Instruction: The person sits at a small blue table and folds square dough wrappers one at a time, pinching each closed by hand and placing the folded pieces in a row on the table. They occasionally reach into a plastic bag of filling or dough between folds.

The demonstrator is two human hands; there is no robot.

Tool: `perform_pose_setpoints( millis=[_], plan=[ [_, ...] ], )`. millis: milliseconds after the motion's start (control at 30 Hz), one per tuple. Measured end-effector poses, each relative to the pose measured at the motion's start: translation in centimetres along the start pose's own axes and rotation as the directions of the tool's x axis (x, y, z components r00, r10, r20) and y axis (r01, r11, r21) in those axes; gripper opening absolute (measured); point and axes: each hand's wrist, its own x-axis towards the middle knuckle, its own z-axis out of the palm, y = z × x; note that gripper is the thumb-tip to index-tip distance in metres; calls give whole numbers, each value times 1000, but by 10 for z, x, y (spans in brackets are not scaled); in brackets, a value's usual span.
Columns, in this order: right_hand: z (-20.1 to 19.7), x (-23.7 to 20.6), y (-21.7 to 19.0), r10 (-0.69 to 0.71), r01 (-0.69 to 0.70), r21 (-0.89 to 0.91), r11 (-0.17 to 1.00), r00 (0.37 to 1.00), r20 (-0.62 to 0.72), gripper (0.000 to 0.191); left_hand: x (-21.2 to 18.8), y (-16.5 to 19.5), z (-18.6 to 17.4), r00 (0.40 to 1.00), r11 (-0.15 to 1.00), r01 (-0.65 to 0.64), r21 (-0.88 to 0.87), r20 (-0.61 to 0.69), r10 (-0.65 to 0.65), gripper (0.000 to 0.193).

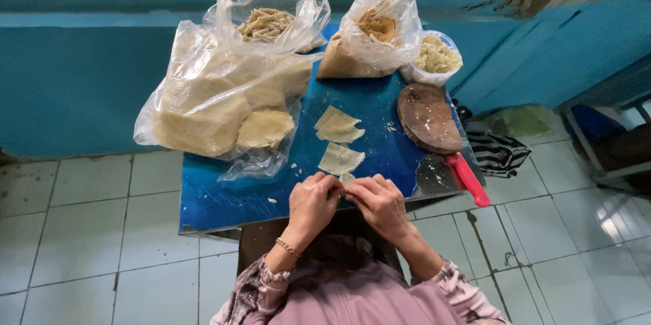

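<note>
My left hand [313,204] and my right hand [381,204] meet at the near edge of a small blue table [224,199]. Together they pinch a small pale piece of dough wrapper [346,179] between the fingertips. Just beyond the hands lies a flat pale wrapper sheet [340,159], and farther back a couple more folded sheets [338,126]. A gold bracelet sits on my left wrist.
A large clear bag of flat wrappers [210,108] fills the table's left. Behind it stand a bag of rolled pieces [266,23], a bag of brown filling [373,33] and a white bowl [434,60]. A round wooden board [427,118] and red-handled knife [468,179] lie right.
</note>
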Motion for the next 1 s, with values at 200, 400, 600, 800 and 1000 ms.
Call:
perform_pose_setpoints(
  millis=[200,400,600,800,1000],
  plan=[
    [-4,-3,2,95,-106,231,967,994,58,5,-20,3,-11,935,945,-326,35,-135,328,7],
    [-3,-4,0,268,-286,306,908,958,100,7,-12,9,-4,972,976,-209,68,-96,215,9],
    [-12,-10,-16,-98,87,-114,990,991,-91,13,8,10,-9,999,998,-24,-65,37,27,12],
    [-6,-1,-4,51,-51,20,999,998,-35,7,-4,4,-12,926,920,-359,-161,-187,328,6],
    [-3,-2,-4,58,-62,-60,996,996,-62,6,-4,1,-3,950,956,-295,8,-107,294,5]
  ],
)
